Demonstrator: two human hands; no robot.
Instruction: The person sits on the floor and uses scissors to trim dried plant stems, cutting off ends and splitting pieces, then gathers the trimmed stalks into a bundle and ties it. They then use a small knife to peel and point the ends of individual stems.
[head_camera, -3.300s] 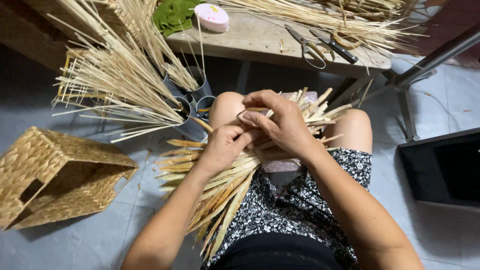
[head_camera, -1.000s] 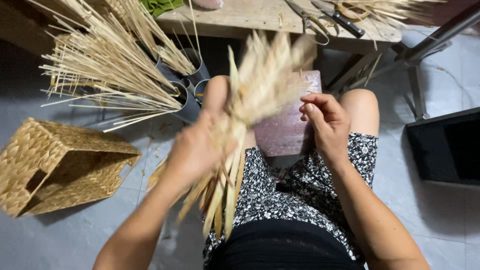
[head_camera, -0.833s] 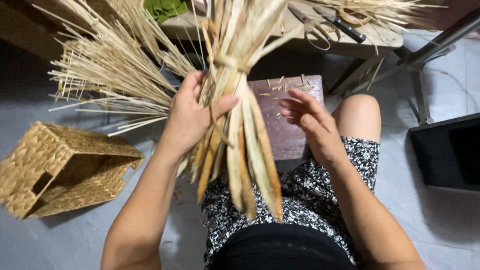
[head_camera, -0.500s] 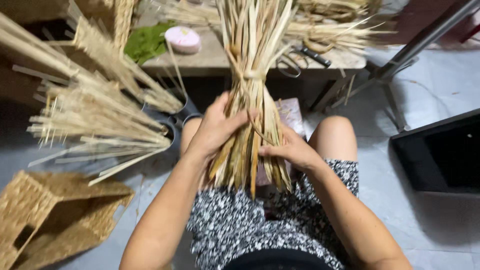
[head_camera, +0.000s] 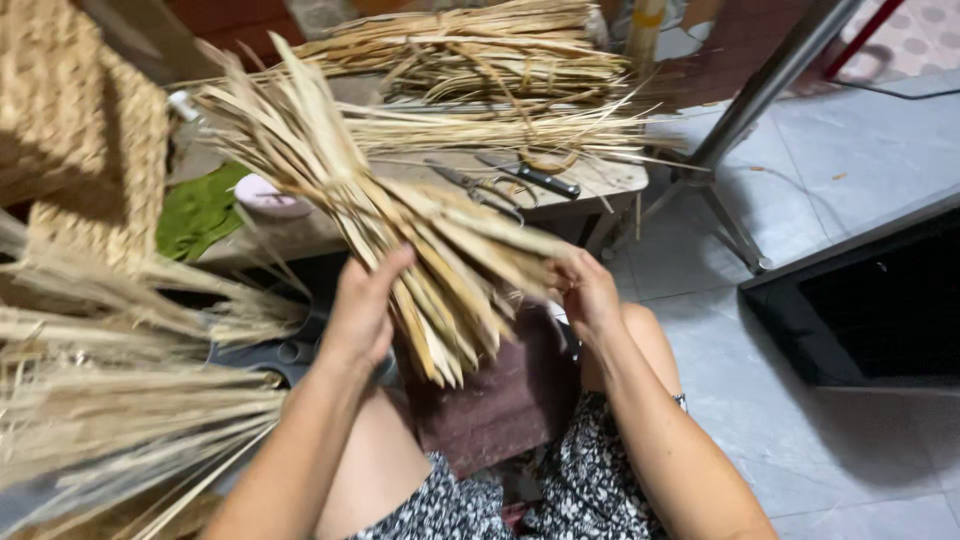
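Bundle of dried flat straw strips (head_camera: 400, 240) held tilted above the lap, splayed tips toward upper left, in front of the low wooden table (head_camera: 610, 180). Left hand (head_camera: 365, 315) wrapped around its lower part; right hand (head_camera: 585, 290) closed on its right edge. Scissors (head_camera: 480, 185) lie on the table among loose straw.

Dry matt straw bundle (head_camera: 400, 230), rough woven basket (head_camera: 80, 120), metal scissors (head_camera: 480, 185)

Straw sheaves (head_camera: 120, 400) crowd the left; tiled floor (head_camera: 800, 330) right lies open.
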